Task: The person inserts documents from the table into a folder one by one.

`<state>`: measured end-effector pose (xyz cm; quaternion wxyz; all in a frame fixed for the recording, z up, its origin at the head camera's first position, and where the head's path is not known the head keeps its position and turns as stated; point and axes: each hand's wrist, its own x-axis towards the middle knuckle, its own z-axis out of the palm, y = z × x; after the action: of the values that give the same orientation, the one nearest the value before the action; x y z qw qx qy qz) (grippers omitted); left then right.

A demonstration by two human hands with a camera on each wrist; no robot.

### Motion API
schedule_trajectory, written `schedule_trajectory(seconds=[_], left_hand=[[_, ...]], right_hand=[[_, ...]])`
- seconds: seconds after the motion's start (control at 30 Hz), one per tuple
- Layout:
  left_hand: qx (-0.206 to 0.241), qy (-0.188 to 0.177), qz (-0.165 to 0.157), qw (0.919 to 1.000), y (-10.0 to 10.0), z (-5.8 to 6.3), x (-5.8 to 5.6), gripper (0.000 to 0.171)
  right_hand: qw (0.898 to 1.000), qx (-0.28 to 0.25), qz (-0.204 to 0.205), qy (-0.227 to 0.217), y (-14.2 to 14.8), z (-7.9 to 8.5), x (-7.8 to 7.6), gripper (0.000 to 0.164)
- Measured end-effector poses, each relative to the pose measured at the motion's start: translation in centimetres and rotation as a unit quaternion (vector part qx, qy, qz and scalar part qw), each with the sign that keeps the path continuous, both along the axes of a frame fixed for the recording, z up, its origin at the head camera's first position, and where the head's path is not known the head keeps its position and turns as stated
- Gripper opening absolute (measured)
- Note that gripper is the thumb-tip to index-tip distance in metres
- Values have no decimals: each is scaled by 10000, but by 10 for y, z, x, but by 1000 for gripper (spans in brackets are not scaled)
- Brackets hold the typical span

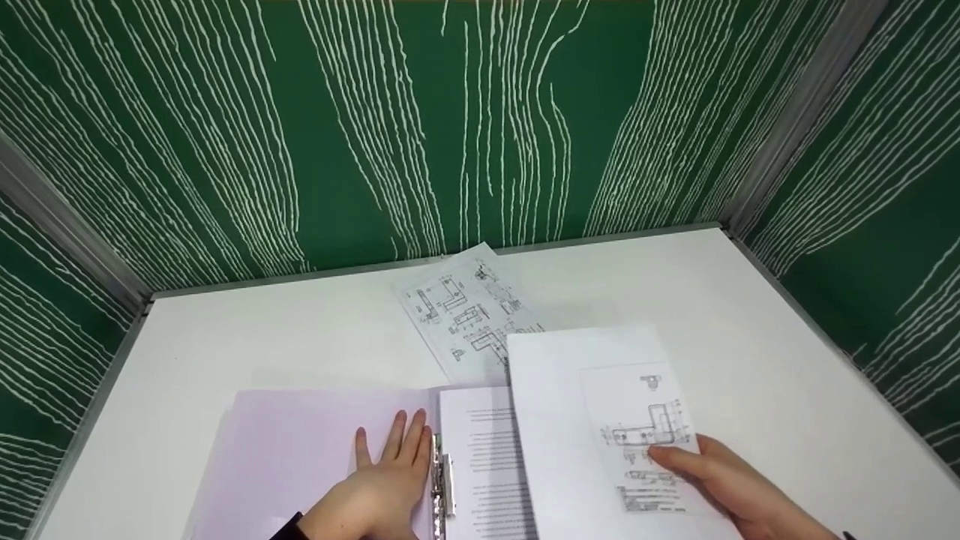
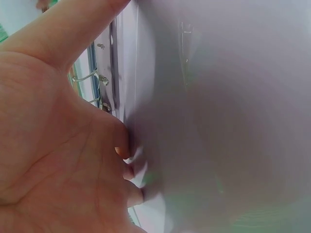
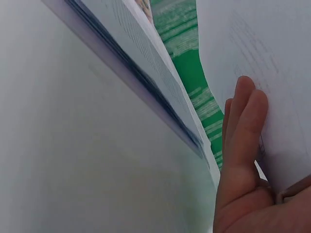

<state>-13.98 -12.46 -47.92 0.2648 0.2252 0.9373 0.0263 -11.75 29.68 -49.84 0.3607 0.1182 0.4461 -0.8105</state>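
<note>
An open pale purple ring binder (image 1: 292,442) lies at the front of the table, with a metal ring mechanism (image 1: 442,480) along its spine. My left hand (image 1: 382,480) rests on the inside of its left cover with fingers straight and spread, right beside the rings. In my right hand (image 1: 731,480) are drawing sheets (image 1: 555,435), pinched at their right edge with the thumb on top and fingers underneath. The sheets are raised over the binder's right side and partly hide the printed pages (image 1: 484,465) there. The right wrist view shows the fingers (image 3: 248,126) straight against the paper's underside.
Another sheet with technical drawings (image 1: 465,315) lies askew behind the binder, partly covered by the held sheets. The white table (image 1: 315,330) is bounded by green panels (image 1: 360,112) with white wavy lines at the back and sides.
</note>
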Motion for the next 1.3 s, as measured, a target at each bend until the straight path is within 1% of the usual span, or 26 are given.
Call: schedule_trajectory(seconds=[0.03,0.17,0.37,0.43,0.67,0.83,1.03,1.3], left_hand=[[-18,5,-15,10000,0,0,0,151],[0,26,-68,10000,-2,0,2,152],[28,178,-77,9998,-2,0,3,153],[33,180,-80,9998,-1,1,3,153],[81,141,-57,9999,-1,1,3,153],[45,190,-58,9998,-2,0,3,154],[37,180,-87,9998,-2,1,3,154],[107,250,-95,9996,-1,3,5,153]], right_hand=[[9999,-146,78,-2,-4,0,2,52],[9983,-454,336,138,-20,-1,11,51],[9959,-689,568,142,-39,-6,23,53],[9963,-573,617,196,-43,-7,26,52],[9939,-189,846,686,-53,-14,33,49],[9900,147,985,997,-58,-16,33,46],[9884,330,1013,1085,-61,-18,32,47],[9871,342,1062,1149,-66,-17,32,49]])
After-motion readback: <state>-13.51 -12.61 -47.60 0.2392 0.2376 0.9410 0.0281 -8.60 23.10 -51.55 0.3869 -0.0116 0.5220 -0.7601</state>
